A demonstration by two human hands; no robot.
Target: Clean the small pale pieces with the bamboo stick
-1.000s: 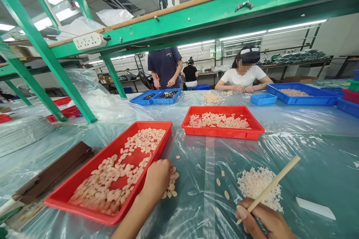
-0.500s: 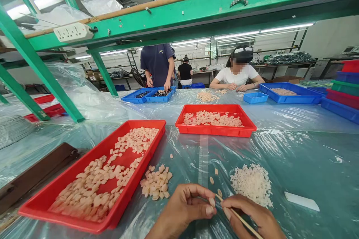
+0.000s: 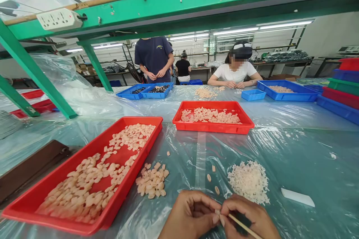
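My left hand (image 3: 193,214) is closed in a pinch on a small pale beige piece (image 3: 218,213), mostly covered by fingertips. A thin wooden stick (image 3: 241,224) lies in my right hand (image 3: 249,216), whose fingers are closed around it. The fingertips of both hands meet at the piece, and the stick's tip is hidden there. Just beyond the hands are a few loose beige pieces (image 3: 217,190). A heap of small white bits (image 3: 249,182) is beyond my right hand, and a pile of beige pieces (image 3: 153,181) sits to the left of my left hand.
A long red tray (image 3: 70,227) of beige pieces stands at left, another red tray (image 3: 213,127) ahead. At right lies a flat white strip (image 3: 297,197). A green shelf frame (image 3: 168,3) crosses overhead. Two people work across the table near blue trays (image 3: 157,95).
My hands have come closer together, and the right fingertips now touch the piece in my left. The view has shifted slightly. The standing person's hand has lifted from the blue tray.
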